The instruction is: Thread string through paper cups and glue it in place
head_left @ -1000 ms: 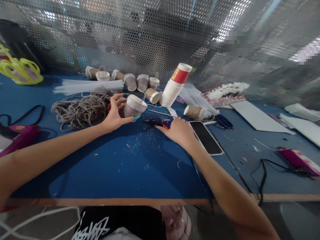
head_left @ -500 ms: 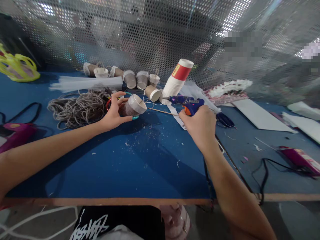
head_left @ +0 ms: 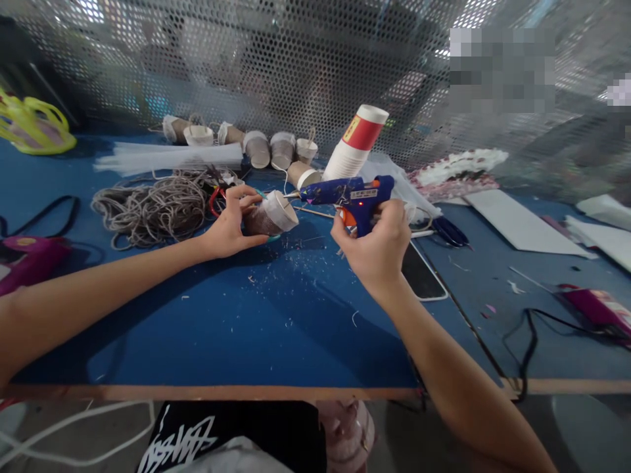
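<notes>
My left hand (head_left: 230,225) is closed around a paper cup (head_left: 272,213) partly wound with grey cord, tilted on its side just above the blue table (head_left: 236,315). My right hand (head_left: 377,246) grips a blue glue gun (head_left: 351,194) with an orange trigger. The gun's nozzle points left and sits right at the cup's rim. A smartphone (head_left: 419,276) lies screen-up just right of my right hand.
A tangle of grey cord (head_left: 158,207) lies left of the cup, with red scissors (head_left: 217,197) beside it. Several cord-wrapped cups (head_left: 266,150) and a leaning stack of paper cups (head_left: 352,148) stand at the back. A perforated metal screen (head_left: 296,66) closes off the far side. Black cables (head_left: 527,335) run at the right.
My right hand picked the glue gun up off the table, raised it and swung its nozzle left to the cup. The left hand kept hold of the cup and tilted it.
</notes>
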Demonstrator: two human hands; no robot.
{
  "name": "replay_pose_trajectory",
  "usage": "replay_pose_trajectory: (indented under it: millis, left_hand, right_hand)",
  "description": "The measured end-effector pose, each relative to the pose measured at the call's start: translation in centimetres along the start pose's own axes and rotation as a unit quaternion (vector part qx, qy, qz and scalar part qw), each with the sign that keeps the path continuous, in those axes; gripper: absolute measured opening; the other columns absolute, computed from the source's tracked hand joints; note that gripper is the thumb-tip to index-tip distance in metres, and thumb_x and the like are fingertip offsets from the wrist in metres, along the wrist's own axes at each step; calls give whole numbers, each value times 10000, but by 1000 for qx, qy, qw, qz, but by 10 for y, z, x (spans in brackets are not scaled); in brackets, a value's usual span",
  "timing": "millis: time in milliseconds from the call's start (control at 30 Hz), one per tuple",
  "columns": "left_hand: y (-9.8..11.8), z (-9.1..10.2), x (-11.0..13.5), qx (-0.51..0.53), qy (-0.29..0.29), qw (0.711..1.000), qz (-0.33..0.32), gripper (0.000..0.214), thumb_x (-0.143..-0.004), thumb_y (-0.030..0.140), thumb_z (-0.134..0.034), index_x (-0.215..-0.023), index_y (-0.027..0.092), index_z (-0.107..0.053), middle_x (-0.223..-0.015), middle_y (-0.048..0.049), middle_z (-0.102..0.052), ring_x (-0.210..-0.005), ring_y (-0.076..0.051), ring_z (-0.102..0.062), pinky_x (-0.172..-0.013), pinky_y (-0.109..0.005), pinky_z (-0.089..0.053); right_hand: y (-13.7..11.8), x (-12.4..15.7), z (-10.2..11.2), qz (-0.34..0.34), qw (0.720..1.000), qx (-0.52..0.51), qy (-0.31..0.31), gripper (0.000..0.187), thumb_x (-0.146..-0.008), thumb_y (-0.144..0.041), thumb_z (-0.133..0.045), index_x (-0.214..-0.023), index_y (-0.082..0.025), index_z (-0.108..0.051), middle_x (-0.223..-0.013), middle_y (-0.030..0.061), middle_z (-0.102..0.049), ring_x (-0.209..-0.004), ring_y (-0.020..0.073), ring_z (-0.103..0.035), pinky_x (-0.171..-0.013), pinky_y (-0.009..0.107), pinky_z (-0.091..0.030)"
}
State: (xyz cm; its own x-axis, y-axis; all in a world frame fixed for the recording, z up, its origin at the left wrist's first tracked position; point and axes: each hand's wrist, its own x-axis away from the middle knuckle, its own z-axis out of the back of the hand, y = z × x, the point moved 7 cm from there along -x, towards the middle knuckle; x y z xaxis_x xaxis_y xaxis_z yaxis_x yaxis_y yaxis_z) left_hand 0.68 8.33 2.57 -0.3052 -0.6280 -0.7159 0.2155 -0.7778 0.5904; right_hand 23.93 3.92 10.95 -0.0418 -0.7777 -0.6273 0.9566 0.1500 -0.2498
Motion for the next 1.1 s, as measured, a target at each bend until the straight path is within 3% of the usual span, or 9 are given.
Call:
replay_pose_trajectory:
  millis: [167, 467, 1100]
  left_hand:
    - [2, 0, 0, -21, -16, 1000, -7, 710, -713, 351, -803, -1238, 248, -337, -1264, -115, -443, -1224, -304, -552, -978, -458, -548]
    - [11, 0, 0, -69, -15, 996, -56, 758, -700, 257, -800, -1267, 256, -297, -1241, -101, -449, -1183, -271, -575, -929, -441, -562]
    - [17, 0, 0, -69, -28, 994, -76, 782, -714, 208, -782, -1322, 276, -294, -1231, -87, -464, -1156, -270, -593, -925, -442, -566]
  right_hand:
    - [-2, 2, -4, 30, 1000, -2, -3, 259, -767, -354, -572, -912, -202, -421, -895, 100, -543, -911, 288, -603, -843, 507, -510]
    - [-1, 5, -6, 127, 986, -49, 100, 304, -747, -344, -600, -863, -241, -338, -834, 37, -496, -776, 234, -584, -709, 454, -530]
    - [-5, 6, -1, 127, 990, -15, 63, 243, -804, -316, -568, -932, -236, -377, -889, 65, -529, -821, 251, -602, -713, 437, -528]
